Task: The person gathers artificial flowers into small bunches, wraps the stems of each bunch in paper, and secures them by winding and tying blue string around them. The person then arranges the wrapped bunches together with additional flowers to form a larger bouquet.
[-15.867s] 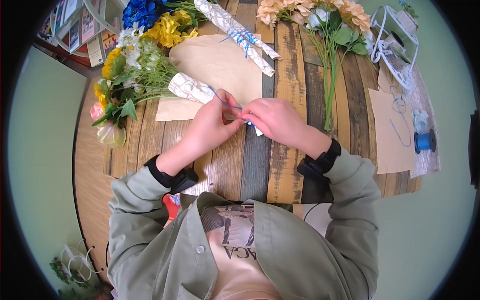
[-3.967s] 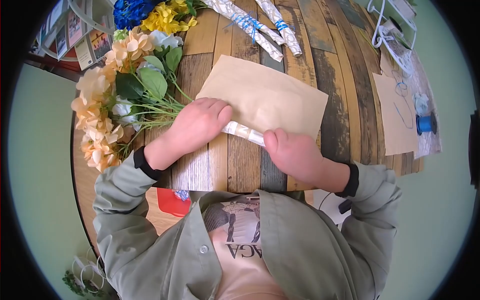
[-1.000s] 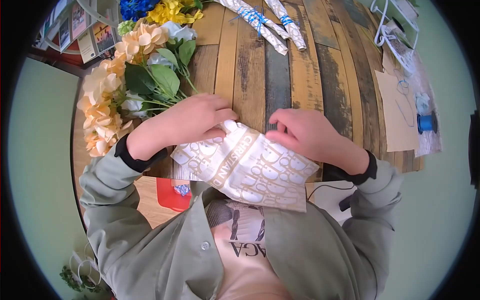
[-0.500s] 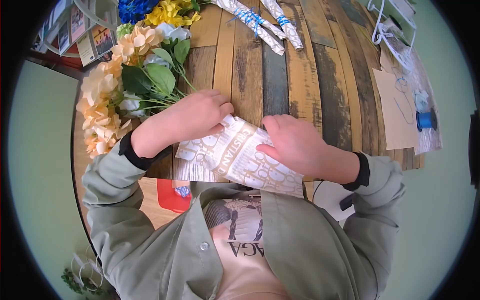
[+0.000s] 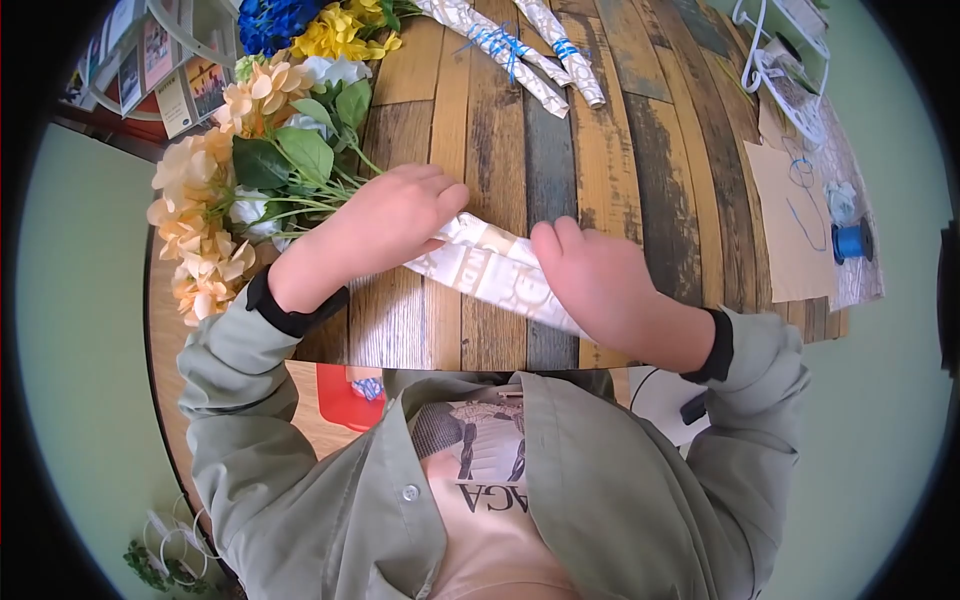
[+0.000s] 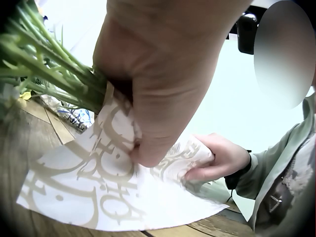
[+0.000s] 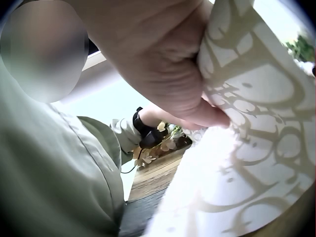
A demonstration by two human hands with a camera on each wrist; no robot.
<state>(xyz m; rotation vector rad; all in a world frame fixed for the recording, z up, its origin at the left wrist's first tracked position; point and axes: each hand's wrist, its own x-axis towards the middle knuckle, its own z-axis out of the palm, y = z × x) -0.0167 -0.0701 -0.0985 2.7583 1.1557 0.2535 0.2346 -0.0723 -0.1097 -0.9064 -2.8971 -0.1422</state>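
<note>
White paper with a tan letter pattern [image 5: 478, 272] is wrapped round the stems of a bouquet of peach and white flowers [image 5: 200, 235], which lies to the left. My left hand [image 5: 398, 222] grips the roll at its upper end, where green stems [image 6: 59, 69] come out of the paper. Toward the roll's lower end, my right hand [image 5: 600, 285] holds it with curled fingers. In the left wrist view, the thumb presses on the patterned paper [image 6: 113, 168] and a loose flap fans out below. The right wrist view shows the right thumb against the paper [image 7: 266, 123].
Two paper-wrapped stem bundles [image 5: 510, 55] with blue ties lie at the back, with blue [image 5: 275, 22] and yellow flowers [image 5: 345, 32] beyond. On the right are a brown paper sheet [image 5: 785, 235], a blue ribbon spool [image 5: 852, 242] and a white metal stand [image 5: 785, 70].
The sunflower bouquet tied earlier is gone from my hands; the peach bouquet has come from the back right. The flat paper has been rolled round its stems, and its loose flap has narrowed.
</note>
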